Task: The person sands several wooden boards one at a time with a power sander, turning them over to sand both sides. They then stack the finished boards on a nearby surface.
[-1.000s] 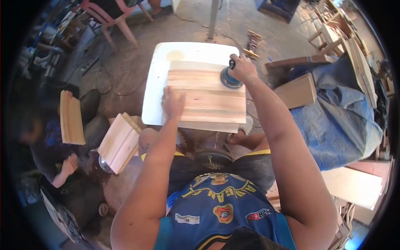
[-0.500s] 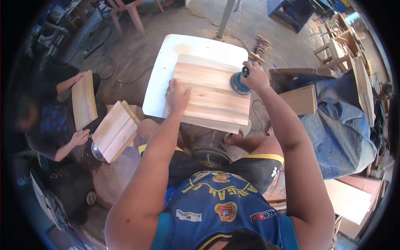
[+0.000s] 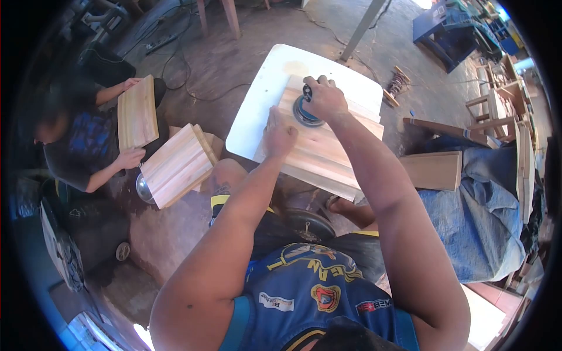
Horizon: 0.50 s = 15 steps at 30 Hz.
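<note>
On a white tabletop [image 3: 257, 99] lies a striped wooden board [image 3: 325, 146], with another flat piece showing beneath its edge. My right hand [image 3: 326, 100] is wrapped round the top of a round blue-green power sander [image 3: 305, 114]. The sander's disc rests on the board's upper left part. Close beside it, my left hand [image 3: 281, 136] presses on the left part of the board, fingers stretched out and holding nothing.
A person at the left holds a wooden panel [image 3: 137, 114]. Stacked panels [image 3: 178, 167] lie between us, near a metal bowl-like object [image 3: 144, 189]. At right, a board [image 3: 433, 169] rests on a blue tarp [image 3: 486, 228]. A cord reel [image 3: 398, 85] sits on the floor.
The sander has moved in my right hand from the board's right end to its upper left, near my left hand. My view has turned, shifting the scene rightward.
</note>
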{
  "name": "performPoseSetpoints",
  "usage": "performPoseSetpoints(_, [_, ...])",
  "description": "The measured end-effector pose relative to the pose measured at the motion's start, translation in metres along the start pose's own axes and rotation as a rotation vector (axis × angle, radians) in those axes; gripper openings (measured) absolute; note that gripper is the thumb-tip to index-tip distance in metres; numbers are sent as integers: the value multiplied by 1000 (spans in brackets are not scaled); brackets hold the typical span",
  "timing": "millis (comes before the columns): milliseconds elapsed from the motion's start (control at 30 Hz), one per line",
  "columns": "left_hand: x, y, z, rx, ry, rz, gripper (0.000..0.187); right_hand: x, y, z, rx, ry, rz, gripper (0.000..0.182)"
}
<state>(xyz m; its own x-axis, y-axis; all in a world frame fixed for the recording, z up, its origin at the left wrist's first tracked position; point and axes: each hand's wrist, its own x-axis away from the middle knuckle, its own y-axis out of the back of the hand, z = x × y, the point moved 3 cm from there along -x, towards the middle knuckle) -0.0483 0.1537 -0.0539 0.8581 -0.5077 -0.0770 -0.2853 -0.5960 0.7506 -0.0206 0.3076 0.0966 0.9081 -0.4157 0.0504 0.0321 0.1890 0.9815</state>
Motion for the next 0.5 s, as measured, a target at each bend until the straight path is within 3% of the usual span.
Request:
performPoseSetpoints(267, [1, 4, -2, 46, -10, -22, 96, -39, -12, 54, -19, 75, 29, 52])
performPoseSetpoints(500, [0, 3, -4, 5, -13, -33, 96, -34, -7, 44, -30, 67, 34, 51])
